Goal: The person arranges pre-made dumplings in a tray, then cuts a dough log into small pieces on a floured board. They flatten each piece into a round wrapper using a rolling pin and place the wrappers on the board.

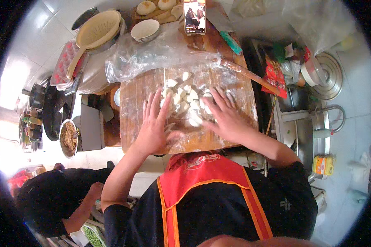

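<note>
Small cut pieces of white dough [181, 96] lie in a loose cluster on a floured wooden board [133, 123]. My left hand [154, 123] is palm down at the cluster's left side, fingers apart, its index finger beside the nearest pieces. On the other side my right hand [225, 115] spreads its fingers over the rightmost pieces, partly hiding them. Neither hand grips anything. Beyond the pieces a clear plastic sheet [160, 63] lies crumpled across the board. A wooden rolling pin [250, 74] sticks out from it to the right.
At the back stand a lit phone [194, 18], a white bowl [145, 31] and a beige plastic strainer [99, 29]. A metal sink [306, 136] is on the right. Leftward are a bowl of filling [69, 139] and another person [61, 197], close to my left arm.
</note>
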A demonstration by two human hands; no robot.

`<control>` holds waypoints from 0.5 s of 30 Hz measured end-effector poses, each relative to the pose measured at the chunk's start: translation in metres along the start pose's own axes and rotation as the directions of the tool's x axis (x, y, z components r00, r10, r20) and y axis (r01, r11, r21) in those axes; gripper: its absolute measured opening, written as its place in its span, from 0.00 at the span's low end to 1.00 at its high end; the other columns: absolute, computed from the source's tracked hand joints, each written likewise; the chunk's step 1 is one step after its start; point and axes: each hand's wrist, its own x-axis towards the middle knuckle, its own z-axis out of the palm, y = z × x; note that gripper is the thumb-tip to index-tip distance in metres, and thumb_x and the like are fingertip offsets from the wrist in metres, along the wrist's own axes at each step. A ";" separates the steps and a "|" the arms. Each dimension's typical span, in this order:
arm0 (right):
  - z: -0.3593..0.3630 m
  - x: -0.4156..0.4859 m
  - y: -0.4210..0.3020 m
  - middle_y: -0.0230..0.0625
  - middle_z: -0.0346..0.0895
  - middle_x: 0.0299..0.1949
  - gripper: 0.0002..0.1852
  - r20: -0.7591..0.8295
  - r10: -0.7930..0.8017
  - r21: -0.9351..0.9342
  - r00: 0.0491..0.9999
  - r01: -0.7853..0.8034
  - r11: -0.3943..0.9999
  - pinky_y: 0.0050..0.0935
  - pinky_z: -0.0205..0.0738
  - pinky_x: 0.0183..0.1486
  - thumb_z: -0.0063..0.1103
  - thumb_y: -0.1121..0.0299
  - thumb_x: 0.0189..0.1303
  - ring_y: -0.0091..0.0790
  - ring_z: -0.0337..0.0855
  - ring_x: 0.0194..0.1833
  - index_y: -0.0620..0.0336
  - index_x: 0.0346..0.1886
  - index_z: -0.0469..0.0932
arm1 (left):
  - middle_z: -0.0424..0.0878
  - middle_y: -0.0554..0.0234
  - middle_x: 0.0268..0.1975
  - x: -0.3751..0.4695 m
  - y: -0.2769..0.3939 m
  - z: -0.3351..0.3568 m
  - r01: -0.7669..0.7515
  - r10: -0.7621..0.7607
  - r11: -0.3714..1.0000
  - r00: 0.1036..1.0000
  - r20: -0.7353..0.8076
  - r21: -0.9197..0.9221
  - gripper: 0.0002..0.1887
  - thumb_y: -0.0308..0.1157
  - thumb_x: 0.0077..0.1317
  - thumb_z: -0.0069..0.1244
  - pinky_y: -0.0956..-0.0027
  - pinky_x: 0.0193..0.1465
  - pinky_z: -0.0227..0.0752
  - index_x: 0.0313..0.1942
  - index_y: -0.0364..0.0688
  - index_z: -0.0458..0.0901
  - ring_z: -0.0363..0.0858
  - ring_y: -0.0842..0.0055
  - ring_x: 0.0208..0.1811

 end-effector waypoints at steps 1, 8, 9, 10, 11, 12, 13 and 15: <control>0.009 0.008 -0.010 0.57 0.50 0.73 0.38 -0.059 0.015 -0.012 0.998 -0.016 1.000 0.60 0.43 0.73 0.61 0.50 0.61 0.60 0.51 0.73 0.57 0.70 0.61 | 0.44 0.36 0.75 0.009 -0.004 0.006 -0.002 0.003 1.000 0.999 -0.042 0.005 0.60 0.62 0.49 0.62 0.38 0.73 0.43 0.74 0.43 0.48 0.44 0.37 0.74; 0.009 0.034 -0.019 0.51 0.58 0.71 0.26 -0.177 0.112 0.339 0.978 -0.046 0.940 0.46 0.54 0.71 0.57 0.64 0.66 0.55 0.59 0.70 0.59 0.66 0.66 | 0.46 0.44 0.76 0.035 0.001 0.020 -0.060 0.060 0.997 0.998 -0.007 0.049 0.52 0.65 0.50 0.58 0.29 0.70 0.40 0.73 0.55 0.56 0.42 0.38 0.75; 0.002 0.031 -0.009 0.52 0.60 0.69 0.26 -0.226 0.125 0.278 0.966 -0.059 0.959 0.47 0.55 0.71 0.58 0.65 0.65 0.56 0.60 0.69 0.60 0.64 0.67 | 0.47 0.45 0.76 0.036 -0.002 0.022 -0.086 0.087 0.989 0.996 0.000 0.120 0.50 0.63 0.52 0.57 0.29 0.71 0.40 0.73 0.57 0.57 0.42 0.38 0.75; -0.005 0.029 0.007 0.53 0.63 0.67 0.25 -0.270 0.140 0.214 0.953 -0.082 0.973 0.48 0.56 0.70 0.58 0.65 0.64 0.57 0.61 0.69 0.61 0.63 0.68 | 0.47 0.46 0.76 0.039 -0.007 0.028 -0.114 0.114 0.977 0.993 0.012 0.183 0.48 0.62 0.53 0.57 0.30 0.71 0.40 0.73 0.59 0.57 0.42 0.39 0.75; -0.011 0.028 0.024 0.54 0.65 0.65 0.25 -0.314 0.150 0.149 0.938 -0.107 0.983 0.49 0.57 0.70 0.58 0.65 0.63 0.57 0.62 0.68 0.62 0.62 0.68 | 0.48 0.47 0.75 0.043 -0.012 0.031 -0.142 0.140 0.959 0.990 0.025 0.244 0.46 0.60 0.54 0.57 0.30 0.72 0.39 0.73 0.60 0.58 0.42 0.39 0.75; -0.013 0.028 0.041 0.52 0.67 0.63 0.23 -0.341 0.195 0.147 0.920 -0.153 0.977 0.47 0.60 0.68 0.59 0.66 0.62 0.56 0.66 0.65 0.62 0.60 0.70 | 0.51 0.50 0.75 0.051 -0.017 0.030 -0.113 0.101 0.952 0.993 0.055 0.284 0.39 0.53 0.60 0.56 0.31 0.73 0.39 0.71 0.63 0.62 0.45 0.43 0.76; -0.014 0.029 0.058 0.51 0.70 0.62 0.21 -0.368 0.238 0.148 0.899 -0.196 0.969 0.44 0.63 0.66 0.59 0.68 0.62 0.55 0.69 0.63 0.63 0.57 0.73 | 0.53 0.53 0.75 0.060 -0.027 0.030 -0.116 0.103 0.951 0.993 0.061 0.287 0.37 0.51 0.60 0.56 0.32 0.73 0.38 0.71 0.64 0.62 0.46 0.46 0.76; -0.022 0.040 0.087 0.49 0.75 0.53 0.19 -0.446 0.118 -0.063 0.887 -0.163 0.985 0.45 0.70 0.58 0.60 0.70 0.58 0.53 0.75 0.53 0.64 0.53 0.75 | 0.55 0.58 0.74 0.072 -0.047 0.030 -0.122 0.105 0.949 0.992 0.074 0.292 0.35 0.48 0.62 0.56 0.33 0.73 0.37 0.70 0.65 0.63 0.47 0.51 0.76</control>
